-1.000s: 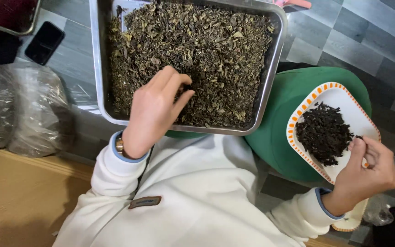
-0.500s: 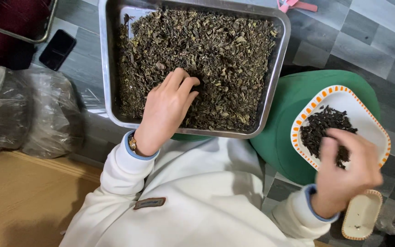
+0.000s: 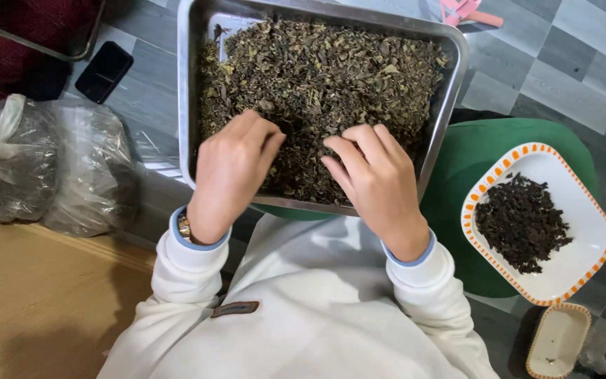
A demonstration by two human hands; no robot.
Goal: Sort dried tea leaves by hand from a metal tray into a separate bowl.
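Observation:
A metal tray (image 3: pixel 187 105) full of dried green-brown leaves (image 3: pixel 324 77) rests in front of me. My left hand (image 3: pixel 229 172) lies in the near left part of the leaves, fingers curled down into them. My right hand (image 3: pixel 376 179) rests in the near middle of the tray, fingers spread and touching the leaves. Whether either hand pinches a leaf is hidden by the fingers. To the right, a white plate with an orange-dashed rim (image 3: pixel 583 203) holds a pile of darker leaves (image 3: pixel 520 221).
The plate sits on a green cushion (image 3: pixel 475 158). A small empty white dish (image 3: pixel 555 340) lies below it. Two knotted plastic bags (image 3: pixel 50 165) sit at left on the tiled floor, beside a black phone (image 3: pixel 104 71). A wooden surface (image 3: pixel 29 302) fills the lower left.
My right hand left the white plate and moved left into the metal tray. The left hand stayed in the leaves, shifting slightly. The view drifted a little.

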